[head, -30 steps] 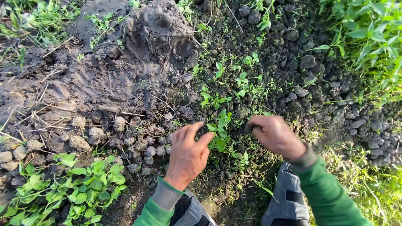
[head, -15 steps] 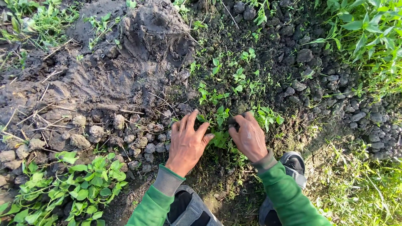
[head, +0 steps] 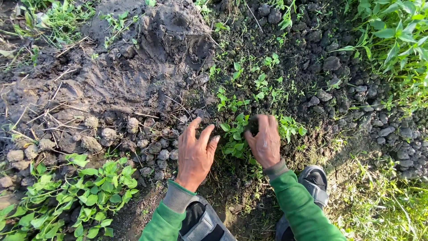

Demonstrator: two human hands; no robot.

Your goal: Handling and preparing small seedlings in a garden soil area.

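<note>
Head view: the left hand (head: 196,154) rests flat, fingers spread, on dark soil (head: 133,85); the right hand (head: 264,142) pinches a small soil clod (head: 253,125) beside green seedlings (head: 235,136).

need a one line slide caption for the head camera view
Two bare hands, left hand and right hand, flank a small leafy seedling in dark, cloddy soil.

A mound of dark wet soil (head: 147,58) fills the upper left of the frame, with pale clods (head: 100,136) and dry straws along its lower edge. A leafy green creeper (head: 84,196) spreads at the lower left. Tall green plants (head: 397,40) stand at the upper right above loose dark clumps (head: 383,129).
</note>
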